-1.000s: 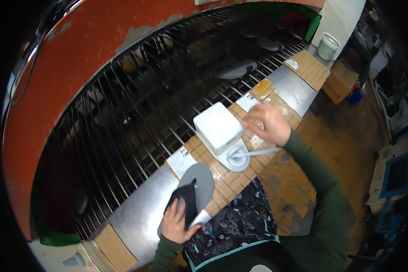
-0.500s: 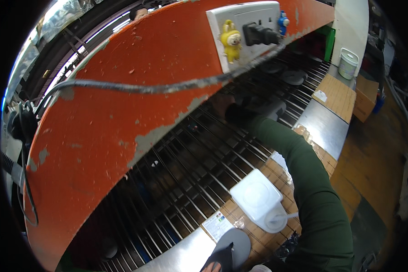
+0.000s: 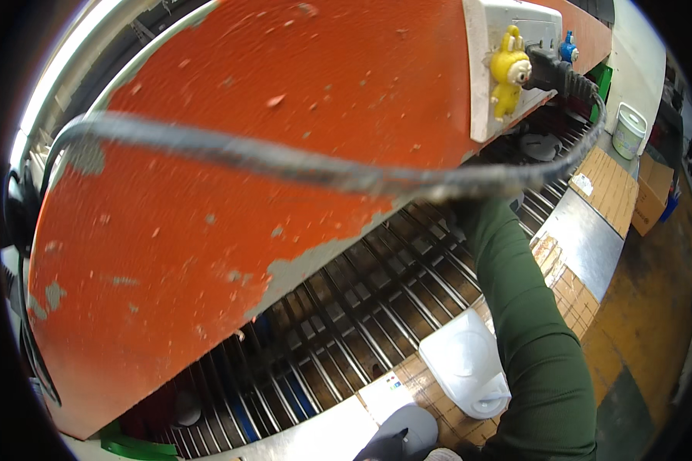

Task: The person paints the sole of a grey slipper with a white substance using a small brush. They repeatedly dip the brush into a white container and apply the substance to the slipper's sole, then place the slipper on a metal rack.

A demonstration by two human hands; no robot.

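Catalogue, by clock from view centre. Right hand: hidden behind the black cable [image 3: 346, 178]; its grip I cannot tell. Left hand: out of my view. Green right sleeve [image 3: 527, 307]: ends near 3 o'clock, over metal bars [image 3: 354, 300]. White container [image 3: 454, 357]: 5 o'clock, on the worktop [image 3: 423, 390]. Grey-and-black shoe [image 3: 417, 426]: below it, partly cropped. Step, I judge: a reach over the bars — calling for cable clearance.

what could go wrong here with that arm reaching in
The dark cable crosses near the right sleeve in this view, so it might get snagged and tug its plug. The white container sits right beside the sleeve and could be knocked toward the metal bars.
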